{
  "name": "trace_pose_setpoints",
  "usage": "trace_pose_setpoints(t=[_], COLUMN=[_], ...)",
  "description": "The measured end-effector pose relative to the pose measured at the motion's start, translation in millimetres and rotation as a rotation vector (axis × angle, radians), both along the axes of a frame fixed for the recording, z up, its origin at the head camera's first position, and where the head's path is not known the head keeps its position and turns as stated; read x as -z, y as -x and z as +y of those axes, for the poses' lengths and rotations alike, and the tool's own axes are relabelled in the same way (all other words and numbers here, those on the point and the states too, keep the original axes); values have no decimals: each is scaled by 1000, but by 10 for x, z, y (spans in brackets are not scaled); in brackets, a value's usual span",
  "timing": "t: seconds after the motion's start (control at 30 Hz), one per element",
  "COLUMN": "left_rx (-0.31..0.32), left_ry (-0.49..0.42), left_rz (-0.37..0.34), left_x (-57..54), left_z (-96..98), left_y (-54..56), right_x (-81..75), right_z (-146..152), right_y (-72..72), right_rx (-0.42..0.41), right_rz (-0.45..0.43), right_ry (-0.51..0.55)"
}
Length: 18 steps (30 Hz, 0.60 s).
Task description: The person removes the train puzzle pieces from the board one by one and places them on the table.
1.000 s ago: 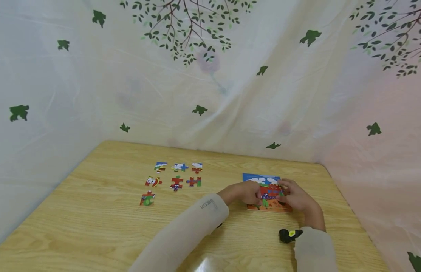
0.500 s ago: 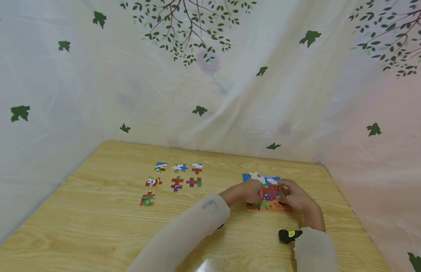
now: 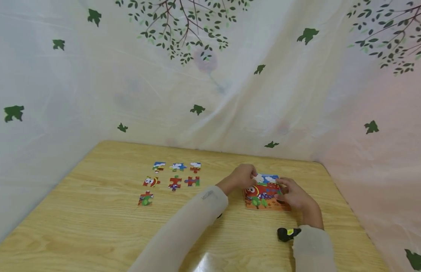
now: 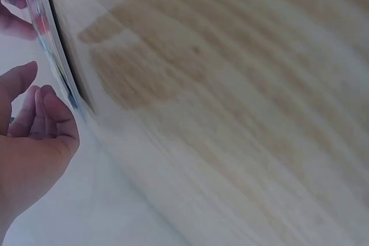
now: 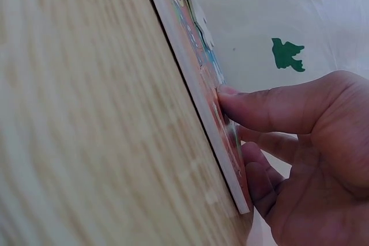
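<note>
A jigsaw puzzle board point(image 3: 270, 206) with a red caterpillar picture lies on the right half of the table. My right hand point(image 3: 296, 193) holds its right side, thumb point(image 5: 259, 108) on the picture and fingers curled at the edge. My left hand point(image 3: 242, 176) is bent over the board's upper left corner. In the left wrist view its thumb and fingers stand apart, with nothing visible between them. Close to those fingertips lies a pale puzzle piece point(image 3: 259, 179); the right wrist view shows a white raised edge there, below the left fingertips.
Several loose puzzle pieces lie in rows on the left, including a caterpillar face piece point(image 3: 151, 181), a cloud piece point(image 3: 178, 166) and a green-and-red piece point(image 3: 145, 198). A leaf-patterned curtain point(image 3: 197, 87) borders the wooden table point(image 3: 95, 219).
The left hand has moved up and left from over the board, uncovering the caterpillar's face. A pale piece appeared near its fingers half a second ago. My right hand stays on the board.
</note>
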<state>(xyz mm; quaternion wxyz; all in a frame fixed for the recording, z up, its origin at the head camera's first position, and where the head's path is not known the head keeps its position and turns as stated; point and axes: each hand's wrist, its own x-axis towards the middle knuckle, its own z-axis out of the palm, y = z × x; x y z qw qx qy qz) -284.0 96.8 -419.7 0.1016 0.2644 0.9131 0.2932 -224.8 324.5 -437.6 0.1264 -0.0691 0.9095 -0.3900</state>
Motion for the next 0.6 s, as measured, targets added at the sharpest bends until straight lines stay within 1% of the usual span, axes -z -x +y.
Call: trace_pose_setpoints(t=[0.17, 0.23, 0.3, 0.6], left_rx=[-35, -43, -54, -103], left_ry=[37, 53, 57, 22], left_rz=[21, 34, 31, -51], left_x=[13, 16, 17, 32], left_z=[-13, -15, -20, -6], left_y=[120, 155, 176, 197], right_x=[10, 9, 8, 1], right_z=[-2, -3, -5, -3], right_y=[11, 14, 14, -4], right_rx=[-1, 2, 6, 10], right_rz=[-1, -3, -6, -6], right_ry=[7, 0, -4, 3])
